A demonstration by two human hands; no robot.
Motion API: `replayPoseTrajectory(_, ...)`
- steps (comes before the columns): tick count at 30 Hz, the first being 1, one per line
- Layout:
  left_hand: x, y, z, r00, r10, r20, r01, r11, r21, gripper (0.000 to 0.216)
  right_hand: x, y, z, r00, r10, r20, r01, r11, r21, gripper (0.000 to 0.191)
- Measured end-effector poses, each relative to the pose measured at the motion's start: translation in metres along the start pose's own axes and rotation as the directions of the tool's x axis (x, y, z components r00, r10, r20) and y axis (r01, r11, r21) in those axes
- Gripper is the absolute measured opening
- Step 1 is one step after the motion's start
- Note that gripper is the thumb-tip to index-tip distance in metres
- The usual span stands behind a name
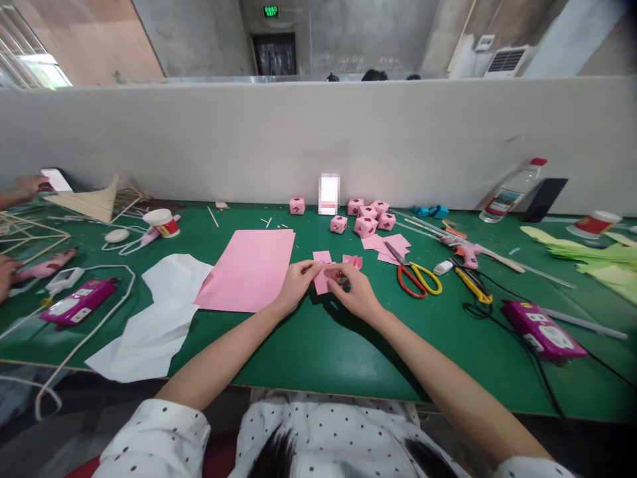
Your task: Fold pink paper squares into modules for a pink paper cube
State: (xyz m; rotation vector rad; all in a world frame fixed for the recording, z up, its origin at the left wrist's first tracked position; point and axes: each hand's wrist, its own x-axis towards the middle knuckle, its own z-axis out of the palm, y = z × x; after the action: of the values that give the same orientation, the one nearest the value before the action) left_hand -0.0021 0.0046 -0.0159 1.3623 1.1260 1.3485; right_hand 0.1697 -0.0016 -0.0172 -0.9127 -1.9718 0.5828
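Note:
Between both hands is a small piece of pink paper point(322, 281), held just above the green table. My left hand point(298, 284) pinches its left side between thumb and fingers. From the other side, my right hand point(354, 291) curls its thumb and fingertips onto the right edge. Partly hidden behind the right fingers sits a folded pink paper piece point(353, 261). Just beyond the left fingertips lies a pink paper square point(322, 256). A large pink sheet point(253, 269) spreads to the left of my hands. Scissors point(415, 272) with red and yellow handles lie to the right, touching loose pink squares point(395, 245).
Several folded pink paper cubes point(367, 226) stand near the grey partition point(223, 146), beside a propped phone point(329, 194). A glue gun point(468, 252), bottle point(512, 192) and purple pack point(543, 330) are right. White paper point(149, 325) and another person's hand point(7, 273) are left.

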Motion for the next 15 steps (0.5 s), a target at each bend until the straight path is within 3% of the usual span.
replayPoseTrajectory(5,0.0,-0.001,0.0,1.0,-0.004,0.011,0.004,1.0,-0.022,0.032,-0.001,0.001,-0.001,0.999,-0.029,0.032,0.029,0.999,-0.019,0.018)
replayPoseTrajectory(11,-0.001,-0.005,0.002,0.998,-0.069,0.015,0.07,0.991,-0.116,0.041,-0.003,0.004,0.006,0.997,-0.06,-0.044,0.056,0.994,-0.094,0.018)
replayPoseTrajectory(15,-0.001,-0.004,0.004,1.0,-0.018,0.015,0.02,0.994,-0.105,0.036,-0.004,0.004,0.009,0.998,-0.063,-0.029,0.06,0.992,-0.109,0.015)
